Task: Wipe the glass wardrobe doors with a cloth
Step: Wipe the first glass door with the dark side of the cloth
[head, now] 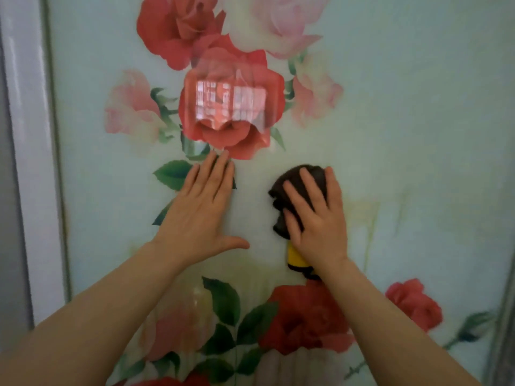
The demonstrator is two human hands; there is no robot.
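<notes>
A glass wardrobe door [418, 121] fills the view, pale green and printed with red and pink roses. My right hand [315, 215] lies on a bunched dark brown cloth [284, 190] with a yellow part [295, 257] showing below the palm. It presses the cloth against the glass, fingers spread and fairly straight. My left hand [200, 207] lies flat on the glass to the left of the cloth, fingers straight, thumb out to the right, holding nothing.
A white door frame [33, 162] runs down the left edge, and a grey frame strip [501, 330] shows at the lower right. A bright window reflection [231, 104] sits on the glass above my hands.
</notes>
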